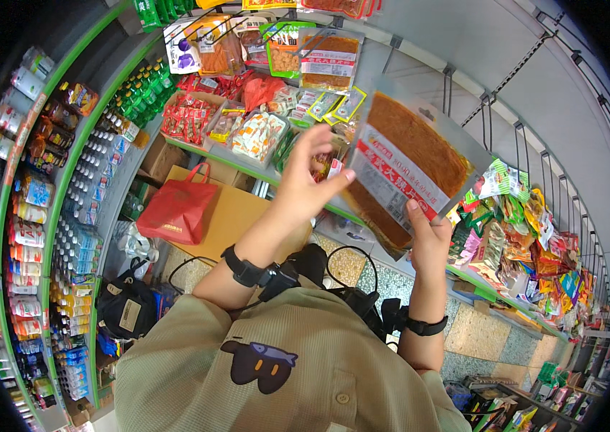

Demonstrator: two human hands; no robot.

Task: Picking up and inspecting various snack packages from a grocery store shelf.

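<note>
My right hand (428,229) grips the lower edge of a clear flat snack packet (413,167) with brown sheets inside and a red and white printed band. Beside its left edge, my left hand (318,167) has its fingers apart, the thumb close to the packet; whether the thumb touches it I cannot tell. A similar packet (331,59) hangs from a hook higher up. Below that one, open boxes hold red-wrapped snacks (189,116), white and orange sachets (259,135) and yellow-edged sachets (349,105).
Metal hooks (448,89) line the grey back panel. Colourful snack bags (531,243) are heaped on the right shelf. Bottle shelves with green edges (81,113) curve along the left. A red bag (178,210) stands on a cardboard box (229,221), near a black backpack (128,305).
</note>
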